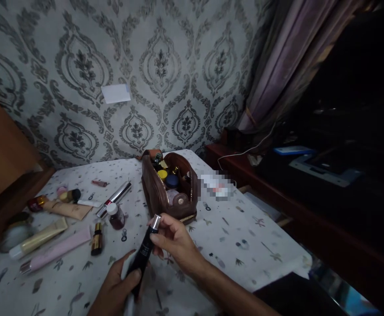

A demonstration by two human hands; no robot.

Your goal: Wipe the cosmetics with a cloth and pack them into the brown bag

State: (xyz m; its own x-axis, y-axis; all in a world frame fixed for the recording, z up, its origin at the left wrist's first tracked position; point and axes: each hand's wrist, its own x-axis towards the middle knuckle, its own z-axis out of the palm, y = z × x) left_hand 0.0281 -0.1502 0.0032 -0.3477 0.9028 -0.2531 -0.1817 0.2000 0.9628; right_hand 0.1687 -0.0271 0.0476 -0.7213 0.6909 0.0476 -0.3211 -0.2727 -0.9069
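My left hand (117,284) is wrapped round the lower part of a black cosmetic tube (143,254) with a silver cap. Something white (128,264) is pressed behind the tube in the same hand; its kind is hard to make out. The fingers of my right hand (177,242) close on the tube's upper end, just below the cap. Beyond my hands stands a brown toiletry bag (154,193), unzipped, with several jars and bottles inside, among them a dark blue lid (171,180) and a yellow lid (162,175).
Left on the patterned tablecloth (231,272) lie a pink tube (62,248), a cream tube (42,237), a beige tube (68,210), a small gold-and-dark bottle (96,240), a white-capped jar (116,217) and a silver tube (114,198). A dark red desk (244,171) adjoins at right.
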